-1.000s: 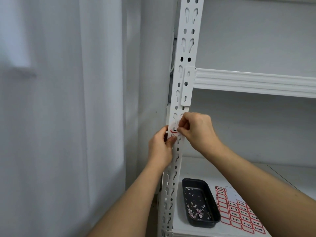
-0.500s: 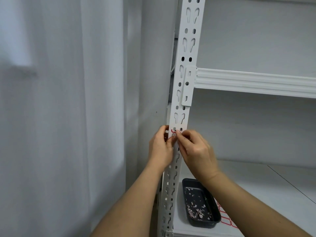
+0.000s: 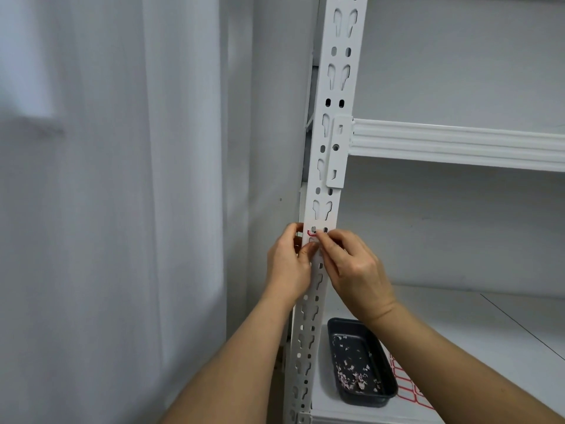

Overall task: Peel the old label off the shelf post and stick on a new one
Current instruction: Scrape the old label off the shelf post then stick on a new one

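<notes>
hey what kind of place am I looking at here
Probably a storeroom or stock area: a white slotted shelf post, bare shelves, a sheet of red-bordered labels and a dark tray holding paper scraps.
</notes>
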